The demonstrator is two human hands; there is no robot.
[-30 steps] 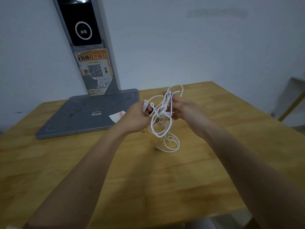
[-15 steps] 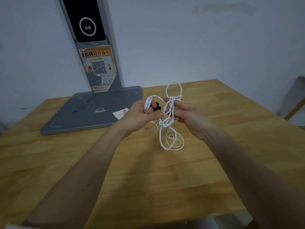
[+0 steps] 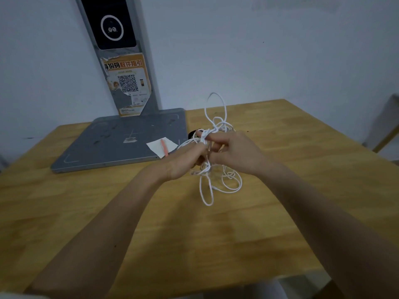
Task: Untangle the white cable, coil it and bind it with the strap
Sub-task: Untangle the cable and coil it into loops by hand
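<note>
Paper with a pink stripe (image 3: 161, 146) is seen on the grey base plate (image 3: 121, 145) toward the table's (image 3: 291, 212) far edge. Above the table's middle, the white cable (image 3: 207, 186) is held tangled. It is gripped by the curled left hand (image 3: 183, 162) and pinched at the knot by the right hand (image 3: 235, 152). Being light and limp, it is best taken at a free loop. A dark piece, perhaps the strap (image 3: 192, 134), is glimpsed behind.

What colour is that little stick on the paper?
The stick is pinkish orange, lying on white paper; the head view shows it.
</note>
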